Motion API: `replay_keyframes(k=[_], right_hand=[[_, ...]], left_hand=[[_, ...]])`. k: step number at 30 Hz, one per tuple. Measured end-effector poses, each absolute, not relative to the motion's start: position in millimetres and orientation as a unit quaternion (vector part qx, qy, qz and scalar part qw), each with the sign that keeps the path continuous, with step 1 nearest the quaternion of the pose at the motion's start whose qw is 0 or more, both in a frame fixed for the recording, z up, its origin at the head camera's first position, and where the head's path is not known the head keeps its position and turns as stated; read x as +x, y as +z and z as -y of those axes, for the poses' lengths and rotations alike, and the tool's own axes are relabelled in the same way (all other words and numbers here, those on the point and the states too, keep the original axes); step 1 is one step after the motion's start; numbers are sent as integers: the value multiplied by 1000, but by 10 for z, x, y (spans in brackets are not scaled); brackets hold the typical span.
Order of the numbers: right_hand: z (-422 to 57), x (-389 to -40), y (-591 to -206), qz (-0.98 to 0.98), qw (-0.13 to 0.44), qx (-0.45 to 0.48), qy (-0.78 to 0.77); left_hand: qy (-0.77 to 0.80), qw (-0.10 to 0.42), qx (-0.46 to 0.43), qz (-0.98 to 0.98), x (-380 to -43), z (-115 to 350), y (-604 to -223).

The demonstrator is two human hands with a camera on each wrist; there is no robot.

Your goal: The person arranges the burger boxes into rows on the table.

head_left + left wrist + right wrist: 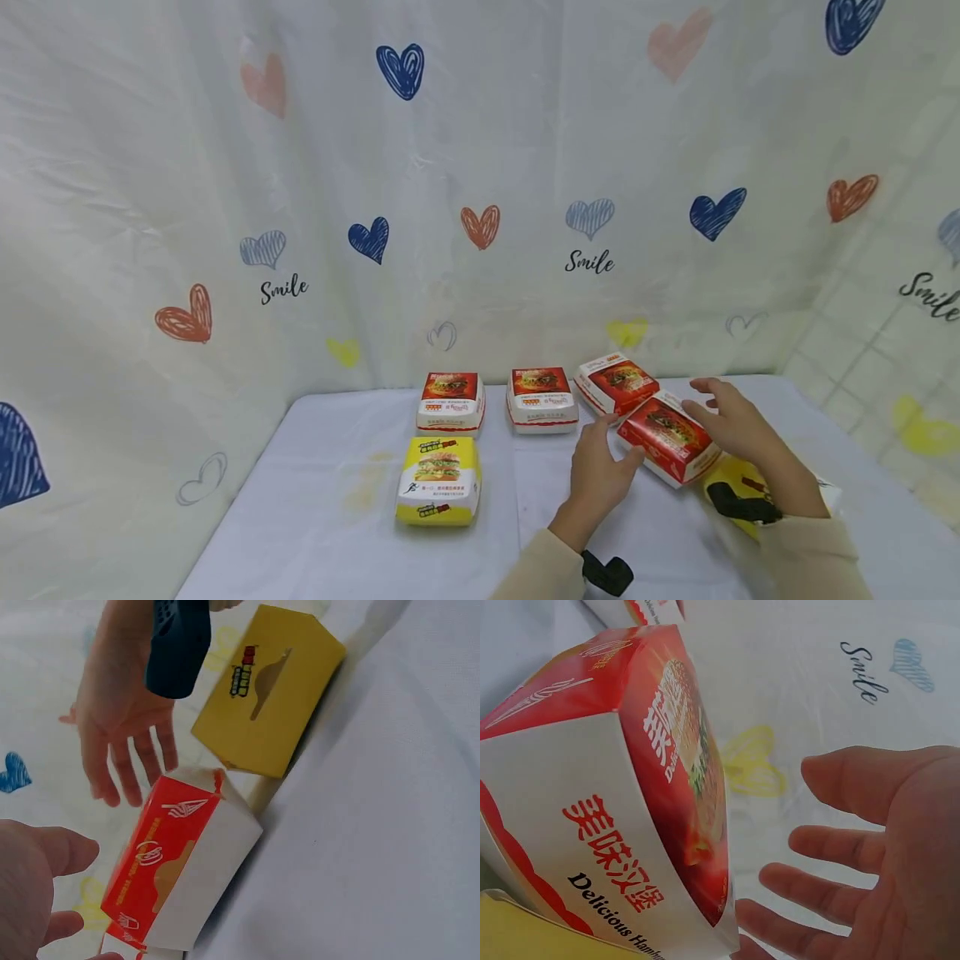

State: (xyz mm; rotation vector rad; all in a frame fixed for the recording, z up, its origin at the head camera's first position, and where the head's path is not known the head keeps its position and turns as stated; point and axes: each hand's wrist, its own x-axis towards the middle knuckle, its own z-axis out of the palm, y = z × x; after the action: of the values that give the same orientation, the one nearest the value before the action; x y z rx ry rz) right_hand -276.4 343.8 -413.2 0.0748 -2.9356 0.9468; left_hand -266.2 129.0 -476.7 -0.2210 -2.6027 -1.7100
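Observation:
A red and white burger box (670, 435) lies askew at the right of the table, its printed lid facing up. On its left side is my left hand (597, 468), fingers spread, with nothing held. My right hand (733, 419) is over the box's right side, its fingers apart and loosely bent. The right wrist view shows that hand (862, 862) palm toward the box (577, 787), with a gap between thumb and lid. A second red burger box (617, 382) sits just behind, close against the first. Beneath my right forearm, a yellow burger box (731, 487) is partly hidden.
Two more red and white burger boxes, one at the back centre (542, 402) and one left of it (451, 405), stand in a row. In front of the left one is another yellow burger box (438, 483). A heart-printed curtain (525, 167) hangs behind the white-covered table (315, 500).

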Motion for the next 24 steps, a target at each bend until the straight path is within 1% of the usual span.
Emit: replay_keyframes(k=[4, 6, 13, 24], right_hand=[[-3475, -2813, -4173, 956, -7, 27, 293], [-3484, -2822, -4192, 956, -15, 33, 290], [-3489, -2821, -4251, 960, -19, 40, 277], [-3454, -2841, -4276, 958, -24, 52, 282]], left_hand=[[-548, -15, -69, 834, -2644, -1359, -4819], [-548, -26, -68, 834, -2636, -1379, -4839], [-535, -49, -76, 840, -2611, -1398, -4887], [-538, -59, -86, 836, -2593, -1383, -4878]])
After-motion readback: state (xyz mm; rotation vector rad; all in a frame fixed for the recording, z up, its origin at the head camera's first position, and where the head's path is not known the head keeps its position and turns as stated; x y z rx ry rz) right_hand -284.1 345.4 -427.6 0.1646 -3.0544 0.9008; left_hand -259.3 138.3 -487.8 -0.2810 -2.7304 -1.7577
